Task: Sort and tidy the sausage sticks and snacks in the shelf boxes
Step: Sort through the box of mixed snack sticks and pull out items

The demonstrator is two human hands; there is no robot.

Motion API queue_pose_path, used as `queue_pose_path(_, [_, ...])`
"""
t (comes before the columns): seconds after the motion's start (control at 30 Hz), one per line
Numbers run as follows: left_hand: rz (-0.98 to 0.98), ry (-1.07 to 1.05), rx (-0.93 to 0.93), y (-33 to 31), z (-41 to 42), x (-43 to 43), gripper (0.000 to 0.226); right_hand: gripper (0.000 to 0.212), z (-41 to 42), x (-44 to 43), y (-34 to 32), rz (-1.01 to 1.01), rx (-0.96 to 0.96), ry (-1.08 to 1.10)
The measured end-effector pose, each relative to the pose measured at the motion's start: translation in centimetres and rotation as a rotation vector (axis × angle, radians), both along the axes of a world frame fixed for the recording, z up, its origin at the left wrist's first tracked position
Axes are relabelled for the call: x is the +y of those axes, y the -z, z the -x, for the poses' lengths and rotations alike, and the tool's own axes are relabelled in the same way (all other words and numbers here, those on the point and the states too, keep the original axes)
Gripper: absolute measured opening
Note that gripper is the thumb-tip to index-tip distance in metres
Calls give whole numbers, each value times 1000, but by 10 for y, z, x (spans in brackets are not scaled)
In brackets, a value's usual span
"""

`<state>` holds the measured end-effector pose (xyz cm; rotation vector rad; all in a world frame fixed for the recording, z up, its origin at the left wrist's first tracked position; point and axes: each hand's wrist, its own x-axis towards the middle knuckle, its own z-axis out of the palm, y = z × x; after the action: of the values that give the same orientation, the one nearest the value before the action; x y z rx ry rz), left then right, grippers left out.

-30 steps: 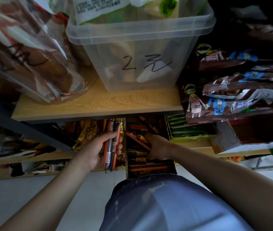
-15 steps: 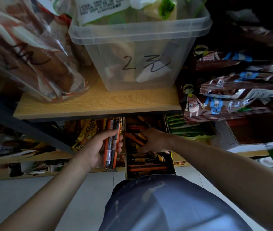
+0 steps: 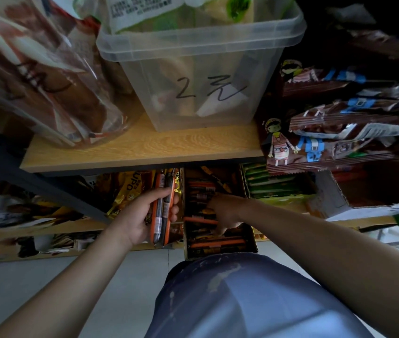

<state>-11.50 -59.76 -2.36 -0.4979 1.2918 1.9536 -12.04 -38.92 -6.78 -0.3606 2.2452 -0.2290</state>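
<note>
I log L hand clamped round a bundle of sausage sticks, held upright just left of the cardboard box on the lower shelf. R hand is inside that box among loose sticks; fingers hidden, grip can't tell.

My left hand grips a bundle of orange sausage sticks upright, just left of the cardboard box. My right hand reaches down among the loose sticks inside, fingertips hidden. Above, a clear bin stands on the wooden shelf.
</note>
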Motion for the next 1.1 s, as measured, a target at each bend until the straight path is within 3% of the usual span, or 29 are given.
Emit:
queue_pose_path(0.23, [43,18,19,1,-1,6,24,85,8,1,-11,-86,-112,-139])
queue_pose_path(0.37, [-6,19,-6,1,2,7,27,54,9,0,1,-155,-14,-184])
queue_pose_path(0.53, [-19,29,5,1,4,9,29,54,6,2,2,-140,17,-166])
queue_pose_path(0.63, [-29,33,10,1,5,10,27,16,5,3,5,-241,9,-217])
queue_pose_path(0.67, [-32,34,11,1,5,10,26,12,4,3,8,-263,12,-200])
queue_pose_path(0.73, [-41,38,15,0,5,10,25,28,3,0,10,-286,11,-212])
queue_pose_path(0.83, [-48,41,24,2,5,10,25,11,2,-2,8,-228,-11,-225])
queue_pose_path(0.9, [-48,42,29,2,6,10,27,26,2,0,6,-118,12,-149])
queue_pose_path(1.1, [-27,86,40,1,9,17,40,40,-4,3,10,44,118,52])
